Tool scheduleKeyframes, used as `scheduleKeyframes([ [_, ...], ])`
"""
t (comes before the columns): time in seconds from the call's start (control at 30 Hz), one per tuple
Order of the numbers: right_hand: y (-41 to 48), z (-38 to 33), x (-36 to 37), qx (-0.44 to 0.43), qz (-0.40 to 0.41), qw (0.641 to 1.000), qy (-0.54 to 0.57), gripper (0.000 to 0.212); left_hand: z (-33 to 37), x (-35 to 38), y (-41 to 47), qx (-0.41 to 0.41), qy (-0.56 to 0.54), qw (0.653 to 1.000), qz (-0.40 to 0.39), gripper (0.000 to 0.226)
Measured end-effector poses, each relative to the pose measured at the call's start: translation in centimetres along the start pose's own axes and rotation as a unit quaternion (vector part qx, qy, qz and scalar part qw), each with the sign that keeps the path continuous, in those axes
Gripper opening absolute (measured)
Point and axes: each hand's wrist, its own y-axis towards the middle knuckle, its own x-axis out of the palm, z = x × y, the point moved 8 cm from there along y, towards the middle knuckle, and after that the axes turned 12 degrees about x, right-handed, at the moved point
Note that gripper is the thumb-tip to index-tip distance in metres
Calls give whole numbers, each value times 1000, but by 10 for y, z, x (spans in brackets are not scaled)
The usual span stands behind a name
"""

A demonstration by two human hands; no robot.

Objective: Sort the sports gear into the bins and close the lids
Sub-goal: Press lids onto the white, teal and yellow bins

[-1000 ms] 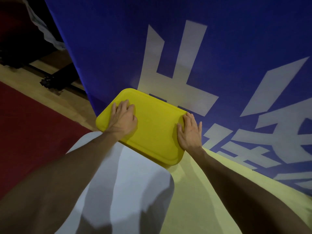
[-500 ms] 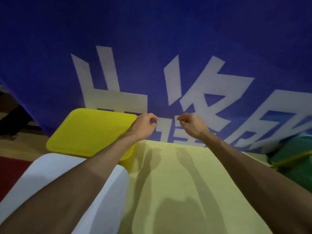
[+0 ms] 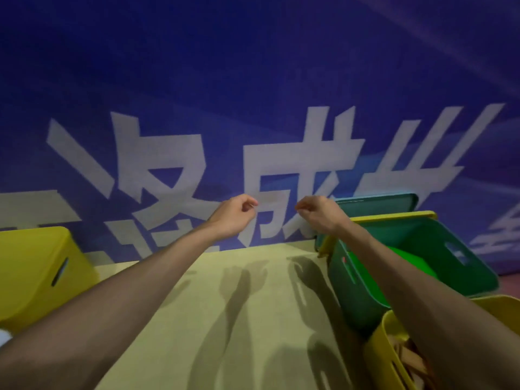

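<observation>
My left hand (image 3: 235, 215) and my right hand (image 3: 319, 213) hang in the air side by side in front of the blue banner, fingers loosely curled, holding nothing. A yellow bin (image 3: 31, 274) with its lid on stands at the far left. At the right stands an open green bin (image 3: 363, 294) with something bright green (image 3: 405, 261) inside. A green lid (image 3: 377, 202) and a yellow lid (image 3: 394, 216) lean behind it against the banner. A yellow open bin (image 3: 385, 347) at the bottom right holds brownish items, partly hidden by my right forearm.
A blue banner (image 3: 253, 80) with large white characters closes off the far side. The bins stand on a pale yellow-green floor mat (image 3: 239, 319). A white object (image 3: 4, 336) shows at the left edge.
Both hands have left the yellow lid they were pressing and lifted with curled fingers. The view has swung right, bringing the green bin and the second yellow bin into sight.
</observation>
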Motion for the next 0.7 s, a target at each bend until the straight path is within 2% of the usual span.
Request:
scheduleKeyframes([
  [0.23, 24, 126, -61, 73, 49, 996, 12, 25, 54, 110, 52, -20, 21, 996, -83, 31],
  [0.4, 55, 179, -78, 133, 59, 989, 17, 29, 49, 147, 85, -57, 7, 994, -92, 30],
  [0.5, 72, 209, -84, 179, 79, 980, 25, 29, 42, 170, 112, -85, -40, 992, -80, 22],
  [0.6, 88, 229, -82, 211, 89, 973, 16, 30, 36, 198, 135, -134, -101, 984, -53, 23],
  [0.7, 106, 237, -77, 210, 90, 974, -6, 33, 32, 221, 151, -134, -58, 988, -54, 23],
])
